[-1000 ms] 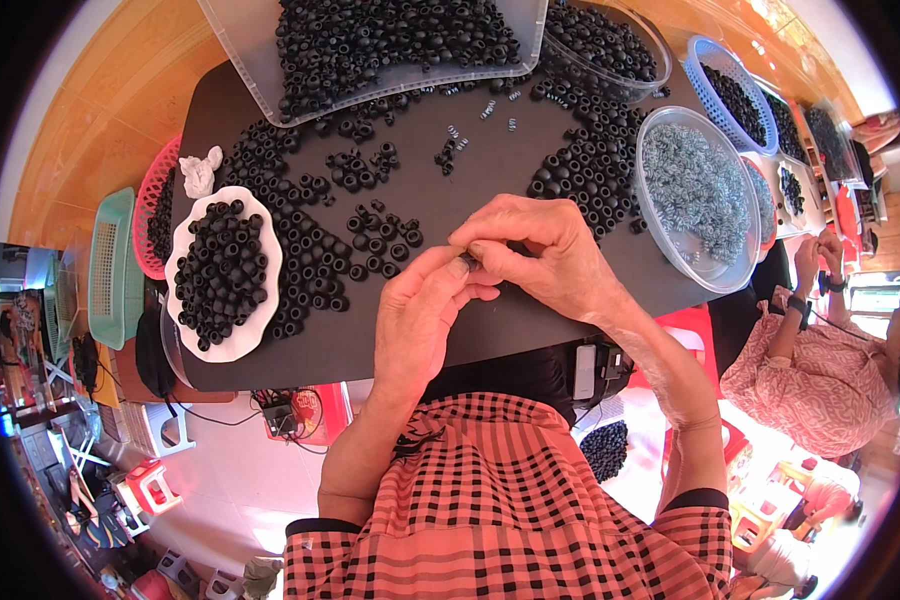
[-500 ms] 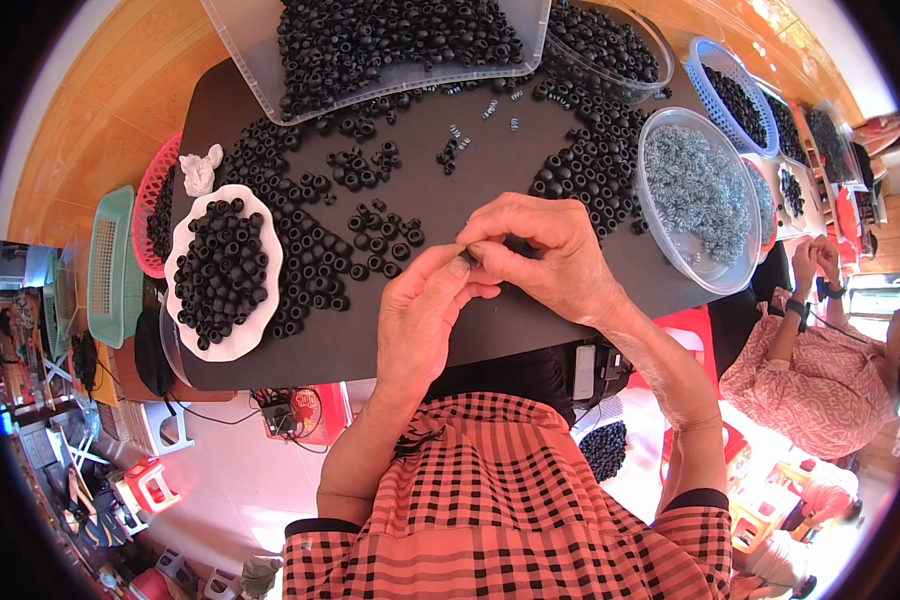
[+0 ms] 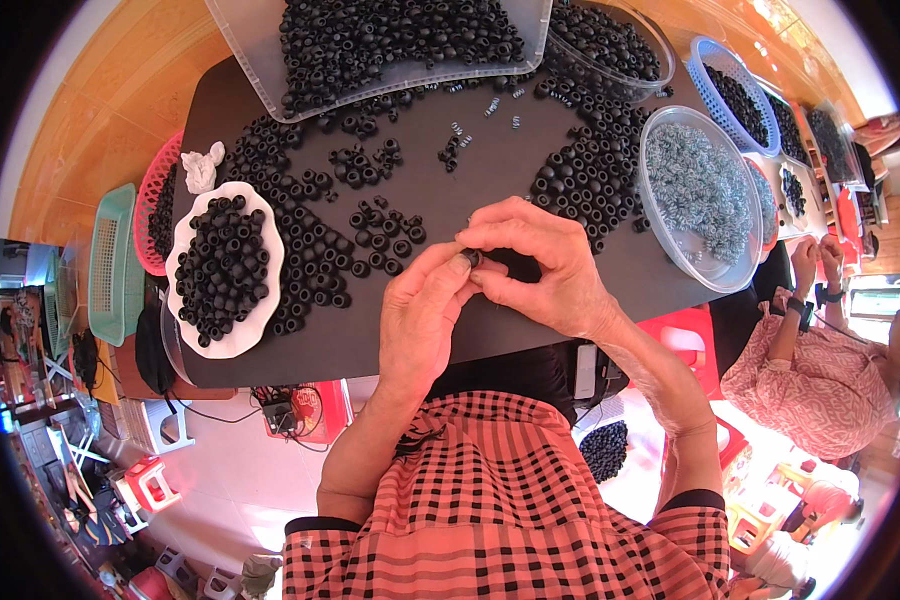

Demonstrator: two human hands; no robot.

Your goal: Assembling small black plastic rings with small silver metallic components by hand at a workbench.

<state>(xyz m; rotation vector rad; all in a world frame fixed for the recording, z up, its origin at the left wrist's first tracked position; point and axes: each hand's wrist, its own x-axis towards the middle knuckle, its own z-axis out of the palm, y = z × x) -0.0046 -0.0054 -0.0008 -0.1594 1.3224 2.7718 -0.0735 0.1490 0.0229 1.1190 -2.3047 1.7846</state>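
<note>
My left hand pinches a small black round hollow piece between thumb and fingers, above the near part of the dark table. Close against it is my right hand, its fingers bent round the same piece; the index tip lies above it and the thumb tip below. The opening of the piece shows between the fingertips. Just beyond my left hand lie loose black hollow pieces of the same kind. A clear bowl of small metal coil springs stands to the right.
A white scalloped dish of black pieces stands at left. At the far edge is a large translucent bin, heaped with more. Several loose springs lie on the table. Another person's hands show at right.
My right thumb has shifted down from the black piece, widening the gap to the index finger and uncovering the piece's opening. My left hand keeps its pinch, almost unmoved.
</note>
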